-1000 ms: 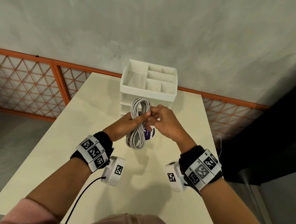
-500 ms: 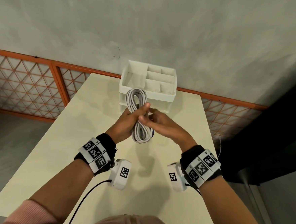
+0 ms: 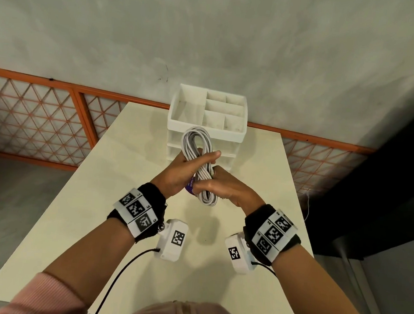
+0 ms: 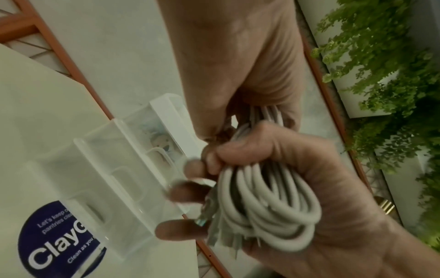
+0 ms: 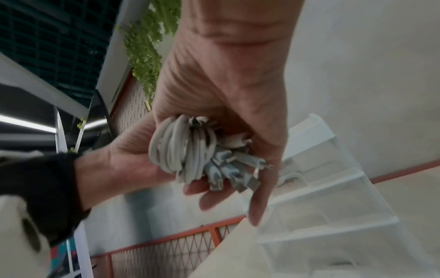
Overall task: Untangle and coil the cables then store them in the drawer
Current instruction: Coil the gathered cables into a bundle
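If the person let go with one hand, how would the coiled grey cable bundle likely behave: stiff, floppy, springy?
The cable bundle is probably floppy: its loops sag in long ovals past both fists. It likely springs loose, since no tie is visible and the left hand and right hand both grip it. The loose plug ends would probably dangle and snag.

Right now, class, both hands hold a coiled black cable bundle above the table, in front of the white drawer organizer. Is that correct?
Not quite: the cable bundle is light grey, not black, as the head view shows. The left hand and right hand do hold it above the table, before the white drawer organizer.
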### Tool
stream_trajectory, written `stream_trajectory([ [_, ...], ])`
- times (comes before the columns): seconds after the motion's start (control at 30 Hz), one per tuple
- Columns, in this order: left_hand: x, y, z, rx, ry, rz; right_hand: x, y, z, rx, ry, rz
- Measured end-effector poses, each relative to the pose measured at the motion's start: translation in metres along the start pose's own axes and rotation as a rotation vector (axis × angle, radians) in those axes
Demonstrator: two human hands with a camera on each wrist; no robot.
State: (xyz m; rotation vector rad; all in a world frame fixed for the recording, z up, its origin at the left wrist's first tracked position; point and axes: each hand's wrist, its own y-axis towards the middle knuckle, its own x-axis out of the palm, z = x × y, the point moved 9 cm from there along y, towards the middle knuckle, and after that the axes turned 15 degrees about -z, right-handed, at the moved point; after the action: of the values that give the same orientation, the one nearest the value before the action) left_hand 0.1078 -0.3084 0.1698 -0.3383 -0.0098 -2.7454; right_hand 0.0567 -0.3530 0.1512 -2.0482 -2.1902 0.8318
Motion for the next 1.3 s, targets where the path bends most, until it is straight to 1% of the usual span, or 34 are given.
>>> stream_trajectory([
  [0.07,-0.002,0.0,-0.005,-0.027,0.007,0.033,0.003,-0.001,-0.003,-0.053,0.007,-0.014],
  [0.13,-0.001,0.0,-0.004,-0.009,-0.059,0.032,0.006,-0.003,-0.002,-0.063,0.034,-0.025],
  [0.27,0.001,0.003,0.011,0.142,-0.31,-0.047,0.007,-0.001,0.002,-0.027,0.069,-0.041],
  [0.33,-0.001,0.002,0.013,0.153,-0.465,-0.054,0.007,0.0,0.002,-0.003,0.064,-0.049],
  [0.4,-0.002,0.003,0.015,0.122,-0.557,-0.023,0.006,-0.002,0.0,0.006,0.043,-0.024],
  [0.43,-0.004,0.004,0.014,0.094,-0.578,0.018,0.005,-0.002,0.0,0.011,0.015,0.005],
  [0.5,-0.012,0.006,0.007,0.032,-0.569,0.156,0.002,-0.001,0.0,0.025,-0.081,0.085],
  [0.6,-0.024,0.003,-0.009,0.001,-0.575,0.368,0.0,0.002,0.001,0.089,-0.346,0.195],
  [0.67,-0.03,0.001,-0.021,-0.007,-0.589,0.448,0.001,0.002,0.003,0.13,-0.484,0.217],
  [0.7,-0.032,0.001,-0.027,-0.019,-0.599,0.457,0.003,0.003,0.007,0.148,-0.501,0.2],
  [0.77,-0.03,0.002,-0.036,-0.064,-0.637,0.41,0.008,0.006,0.018,0.172,-0.424,0.11],
  [0.83,-0.024,0.005,-0.038,-0.114,-0.658,0.286,0.011,0.006,0.024,0.179,-0.292,0.009],
  [0.9,-0.017,0.006,-0.035,-0.151,-0.671,0.179,0.008,0.005,0.024,0.167,-0.238,-0.026],
  [0.93,-0.015,0.006,-0.032,-0.159,-0.679,0.155,0.005,0.003,0.022,0.152,-0.244,-0.007],
  [1.0,-0.015,0.008,-0.026,-0.148,-0.667,0.149,0.0,-0.001,0.014,0.074,-0.243,0.08],
  [1.1,-0.017,0.016,-0.015,-0.078,-0.621,0.157,-0.002,-0.007,0.009,-0.056,-0.172,0.187],
  [1.2,-0.015,0.019,-0.008,-0.001,-0.539,0.133,-0.001,-0.009,0.009,-0.088,-0.106,0.175],
  [1.3,-0.009,0.019,-0.014,-0.006,-0.619,0.071,0.0,-0.012,0.01,-0.042,-0.096,0.156],
])
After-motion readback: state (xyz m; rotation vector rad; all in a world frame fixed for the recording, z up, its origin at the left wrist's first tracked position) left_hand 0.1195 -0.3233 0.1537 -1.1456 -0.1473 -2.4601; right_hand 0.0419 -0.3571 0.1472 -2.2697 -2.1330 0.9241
